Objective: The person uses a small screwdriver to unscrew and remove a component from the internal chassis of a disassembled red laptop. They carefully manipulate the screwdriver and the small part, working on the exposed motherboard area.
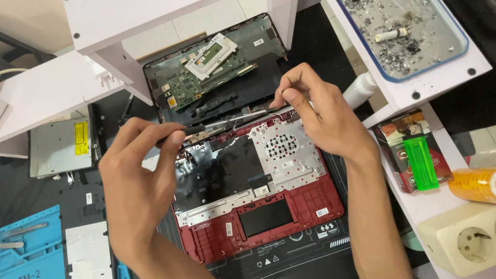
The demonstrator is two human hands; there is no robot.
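Fingers of the left hand [139, 178] pinch a thin black tool [191, 129] over the top edge of the red plastic laptop shell [254, 186]; the tip is hard to make out. Right hand [314, 112] pinches something at that edge, hidden by its fingertips. A yellow rectangular label sits on the silver optical drive [60, 147] at left; a red packet with a green lighter [415, 153] lies at right

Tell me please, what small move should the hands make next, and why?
Probably lower the black tool in the left hand onto the hinge strip, since its tip hovers there while the right hand pinches that strip at the red laptop shell's top edge.
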